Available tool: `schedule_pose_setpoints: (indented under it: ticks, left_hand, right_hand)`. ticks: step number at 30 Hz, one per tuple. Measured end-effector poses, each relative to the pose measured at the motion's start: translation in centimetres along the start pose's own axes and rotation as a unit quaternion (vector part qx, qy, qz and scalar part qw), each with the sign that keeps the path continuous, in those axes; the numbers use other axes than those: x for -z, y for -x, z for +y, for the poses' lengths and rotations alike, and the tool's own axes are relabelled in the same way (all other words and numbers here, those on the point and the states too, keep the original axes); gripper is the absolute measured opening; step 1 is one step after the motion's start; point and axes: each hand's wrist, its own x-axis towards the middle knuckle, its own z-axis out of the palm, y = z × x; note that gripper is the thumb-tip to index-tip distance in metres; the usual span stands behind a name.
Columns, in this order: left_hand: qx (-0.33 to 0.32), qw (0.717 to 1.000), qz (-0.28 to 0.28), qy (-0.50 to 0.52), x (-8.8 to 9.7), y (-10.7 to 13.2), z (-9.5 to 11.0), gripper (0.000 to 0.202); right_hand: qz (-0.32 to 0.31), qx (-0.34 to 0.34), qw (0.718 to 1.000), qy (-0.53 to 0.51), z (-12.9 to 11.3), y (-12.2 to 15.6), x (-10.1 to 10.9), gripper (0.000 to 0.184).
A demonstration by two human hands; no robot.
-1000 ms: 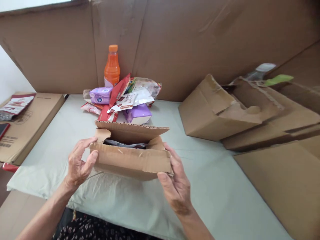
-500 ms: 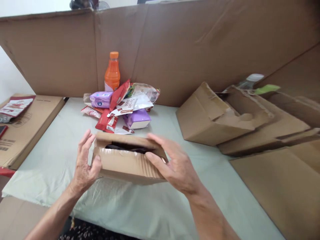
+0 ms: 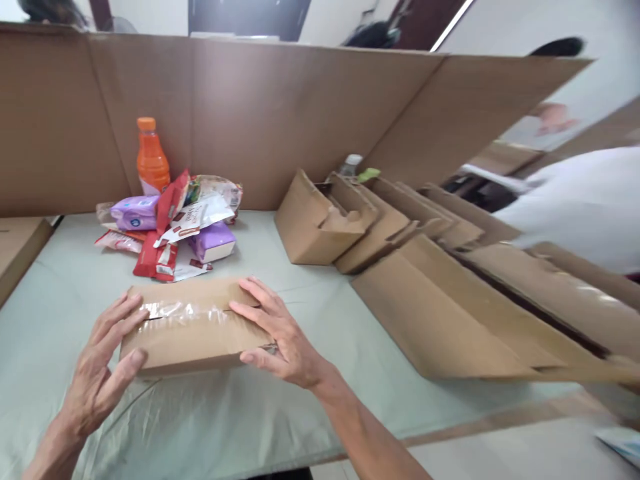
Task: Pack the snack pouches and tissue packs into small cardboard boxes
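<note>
A small cardboard box (image 3: 195,333) lies on the pale green cloth in front of me, its top flaps down and clear tape across the seam. My left hand (image 3: 107,360) grips the box's left end, fingers on the top and thumb at the near edge. At the right end my right hand (image 3: 277,337) holds it the same way, fingers over the top. Whatever is inside the box is hidden. Just behind it is a heap of packets: purple tissue packs (image 3: 135,213), red snack bags (image 3: 150,257) and a white snack packet (image 3: 200,217).
An orange bottle (image 3: 153,163) stands behind the heap, against a tall cardboard partition (image 3: 250,113). Several open cardboard boxes (image 3: 320,227) stand in a row to the right. Beyond them is another person's white sleeve (image 3: 580,200). A flat carton (image 3: 20,247) lies at the left edge.
The box's top flaps have closed over the dark gap that showed before. My view has swung right, bringing more boxes and another person into sight. Both hands remain at the box's ends.
</note>
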Motion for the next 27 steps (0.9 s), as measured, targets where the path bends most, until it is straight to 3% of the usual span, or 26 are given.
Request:
schedule_pose_setpoints:
  ticks: [11, 20, 27]
  left_hand:
    - [-0.024, 0.997, 0.072, -0.027, -1.8, 0.2, 0.5, 0.045]
    - [-0.048, 0.997, -0.018, -0.064, -1.1, 1.8, 2.6, 0.06]
    - [-0.016, 0.998, -0.034, -0.055, -1.4, 2.4, 3.8, 0.058]
  right_hand:
    - [0.042, 0.003, 0.998, -0.047, 0.7, -0.2, -0.6, 0.07]
    - [0.026, 0.018, 0.999, -0.025, 0.3, 2.3, 1.2, 0.073]
    - [0.043, 0.018, 0.999, -0.023, 0.2, 3.5, 1.8, 0.07]
